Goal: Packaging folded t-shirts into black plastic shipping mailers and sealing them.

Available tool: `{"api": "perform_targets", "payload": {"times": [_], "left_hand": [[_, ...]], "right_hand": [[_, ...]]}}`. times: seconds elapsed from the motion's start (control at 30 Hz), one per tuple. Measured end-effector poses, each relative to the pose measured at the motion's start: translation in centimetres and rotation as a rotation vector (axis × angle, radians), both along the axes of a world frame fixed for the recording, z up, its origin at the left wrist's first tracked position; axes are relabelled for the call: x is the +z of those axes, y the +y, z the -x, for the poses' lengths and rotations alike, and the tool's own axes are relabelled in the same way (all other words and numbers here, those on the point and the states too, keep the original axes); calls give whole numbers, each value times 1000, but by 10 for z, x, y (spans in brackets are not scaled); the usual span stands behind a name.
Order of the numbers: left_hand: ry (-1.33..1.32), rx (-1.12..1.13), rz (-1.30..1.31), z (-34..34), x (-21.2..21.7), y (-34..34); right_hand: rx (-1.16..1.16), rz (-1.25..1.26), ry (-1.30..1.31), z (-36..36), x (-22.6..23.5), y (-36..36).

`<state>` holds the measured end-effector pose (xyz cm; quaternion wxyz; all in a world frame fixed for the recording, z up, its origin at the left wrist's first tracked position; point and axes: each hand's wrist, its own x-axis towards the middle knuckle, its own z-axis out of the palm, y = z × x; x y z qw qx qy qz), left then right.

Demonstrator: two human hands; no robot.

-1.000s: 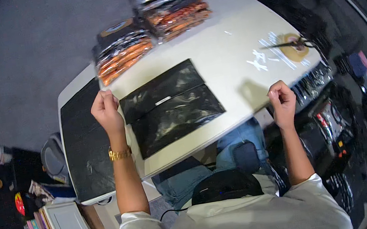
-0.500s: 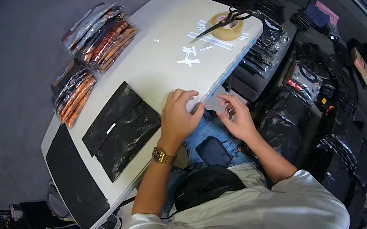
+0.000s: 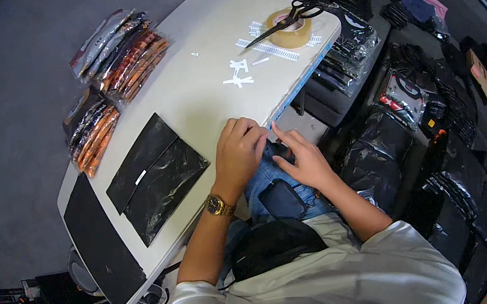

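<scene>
My left hand (image 3: pixel 240 152), with a gold watch (image 3: pixel 219 205) at its wrist, is over the table's near edge. Its fingers are bent together at the tips, and whatever they may hold is too small or hidden to make out. Just right of it, my right hand (image 3: pixel 304 160) is open, thumb and forefinger apart, the forefinger reaching close to the left fingertips. To the left of my hands, a black plastic mailer bag (image 3: pixel 158 182) with a small white label (image 3: pixel 141 177) lies flat on the white table (image 3: pixel 196 102).
Scissors (image 3: pixel 283 24) rest over a tape roll (image 3: pixel 302 31) and white label strips (image 3: pixel 268 50) at the far right. White paper scraps (image 3: pixel 237 74) lie nearby. Bagged garments (image 3: pixel 135 60) are stacked along the far left edge; another black sheet (image 3: pixel 100 240) lies below. Black packages (image 3: pixel 372 153) crowd the right.
My right hand has moved left and up, toward the left hand. My left fingers have drawn together, and the pale glossy bit seen between them earlier no longer shows. The view has shifted slightly.
</scene>
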<state>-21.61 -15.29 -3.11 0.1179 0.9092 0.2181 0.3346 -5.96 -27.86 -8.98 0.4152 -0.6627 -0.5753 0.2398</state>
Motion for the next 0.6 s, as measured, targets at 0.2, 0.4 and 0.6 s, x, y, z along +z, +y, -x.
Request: {"api": "perform_targets", "payload": {"times": [0.2,0.4,0.6], "left_hand": [[-193,-111,259,16,15,-12],[-382,66,563,70,33,-8],[-439,204,580,137,38,3]], "right_hand": [[-19,-71,-21,1,-1,2],[-28,-217,105,7,10,7],[227,-306,263,49,49,43]]}}
